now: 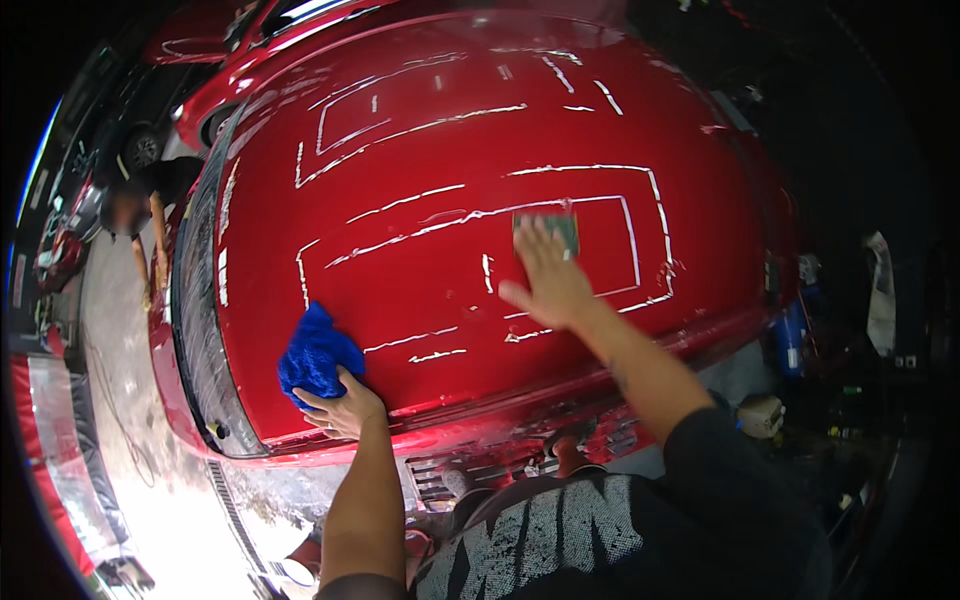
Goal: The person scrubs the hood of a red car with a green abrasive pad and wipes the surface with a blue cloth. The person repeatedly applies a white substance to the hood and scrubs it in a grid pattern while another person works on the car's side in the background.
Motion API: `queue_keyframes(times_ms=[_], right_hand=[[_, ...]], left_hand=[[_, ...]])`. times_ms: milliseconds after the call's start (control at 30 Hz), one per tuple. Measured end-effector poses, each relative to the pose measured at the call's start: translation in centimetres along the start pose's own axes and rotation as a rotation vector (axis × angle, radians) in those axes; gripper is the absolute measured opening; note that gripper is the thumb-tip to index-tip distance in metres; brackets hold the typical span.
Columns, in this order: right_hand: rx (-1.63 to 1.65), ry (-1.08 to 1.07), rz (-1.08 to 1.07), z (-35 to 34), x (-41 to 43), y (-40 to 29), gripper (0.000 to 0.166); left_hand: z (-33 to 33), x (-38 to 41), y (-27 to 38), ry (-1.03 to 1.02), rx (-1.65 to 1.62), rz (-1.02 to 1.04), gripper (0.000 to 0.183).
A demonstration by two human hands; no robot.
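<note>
A glossy red car roof fills the middle of the view, with reflected light strips across it. My right hand lies with its fingers spread on a thin green pad, which rests flat on the roof. At the roof's near left edge, my left hand is on a crumpled blue microfiber cloth, its thumb and fingers at the cloth's lower side.
A windshield with streaks borders the roof at left. Beyond it another person bends over the car. A second red car stands at the upper left. A slatted platform is below me; a blue cylinder stands at right.
</note>
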State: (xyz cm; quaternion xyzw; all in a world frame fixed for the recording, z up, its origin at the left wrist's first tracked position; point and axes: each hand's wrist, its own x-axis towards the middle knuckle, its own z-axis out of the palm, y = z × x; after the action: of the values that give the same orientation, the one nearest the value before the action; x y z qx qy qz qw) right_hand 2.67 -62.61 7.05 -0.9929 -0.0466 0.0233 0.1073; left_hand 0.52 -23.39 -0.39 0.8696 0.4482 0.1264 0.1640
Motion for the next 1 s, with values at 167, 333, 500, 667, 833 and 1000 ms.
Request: queue_keyframes(times_ms=[167,333,500,667,833,1000], right_hand=[[0.014,0.012,-0.029,2.6,-16.7,-5.1,0.096],[-0.003,0.026,-0.043,2.8,-18.5,-5.0,0.090],[-0.043,0.028,-0.065,0.5,-8.1,-2.0,0.089],[0.006,-0.060,-0.016,-3.2,10.6,3.3,0.090],[-0.060,0.218,-0.168,-4.2,30.8,8.7,0.069],[-0.234,0.239,0.033,-3.8,42.3,12.8,0.084]], left_hand=[[-0.6,-1.1,0.8,-0.017,-0.022,0.003,0.106],[-0.7,-0.9,1.0,0.008,-0.019,0.007,0.104],[-0.2,-0.6,0.7,0.000,-0.022,-0.003,0.104],[0.5,-0.2,0.0,-0.026,0.027,-0.019,0.107],[0.2,0.1,-1.0,0.020,-0.037,0.007,0.104],[0.5,-0.2,-0.6,0.036,-0.151,0.092,0.104]])
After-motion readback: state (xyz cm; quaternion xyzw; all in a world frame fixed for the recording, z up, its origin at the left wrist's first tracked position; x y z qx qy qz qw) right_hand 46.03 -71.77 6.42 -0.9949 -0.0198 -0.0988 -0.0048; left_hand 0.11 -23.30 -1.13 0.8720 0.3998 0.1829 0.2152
